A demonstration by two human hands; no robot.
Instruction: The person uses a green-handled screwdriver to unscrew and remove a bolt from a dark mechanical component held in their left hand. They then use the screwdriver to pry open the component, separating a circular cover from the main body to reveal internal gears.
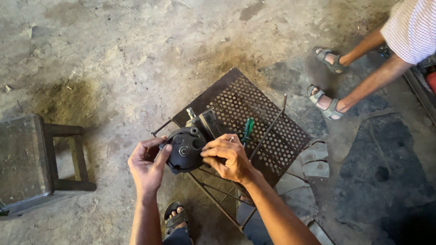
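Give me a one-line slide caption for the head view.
Both hands, left and right, grip a dark pump on a perforated stand.

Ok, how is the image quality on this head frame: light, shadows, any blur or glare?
Head view: soft daylight, no harsh glare; the dark round metal pump housing is sharp between the left hand and right hand; faint shade under the rusty perforated metal stand; mild wide-angle stretch at the edges, where the grey metal stool leans.
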